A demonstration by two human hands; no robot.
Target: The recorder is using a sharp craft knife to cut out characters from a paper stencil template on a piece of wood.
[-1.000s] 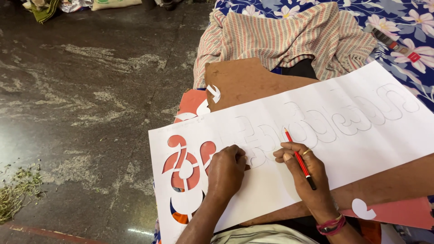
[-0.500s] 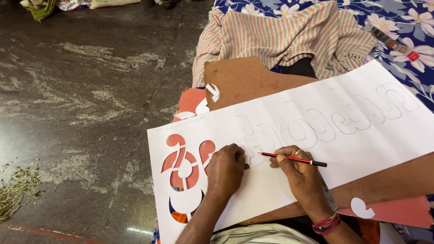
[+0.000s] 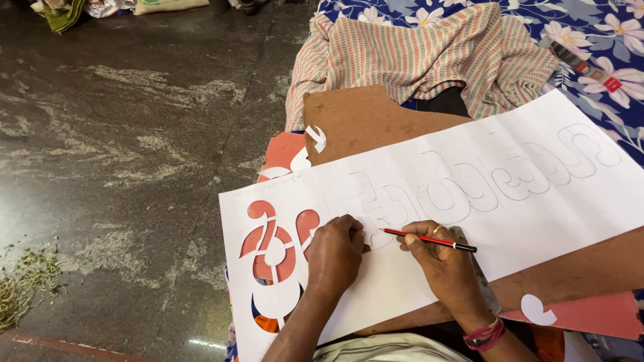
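A striped cloth (image 3: 429,60) lies on floral bedding (image 3: 604,40) beside a dark stone floor (image 3: 121,154).

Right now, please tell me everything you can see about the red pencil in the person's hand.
The red pencil is thin, with a red painted body, a black end cap at the right and a sharpened tip at the left. It lies almost level, sloping slightly down to the right. The right hand grips it near the middle; a ring shows on one finger. Its tip is on or just above the white paper sheet, beside the pencilled outlines and close to the left hand.
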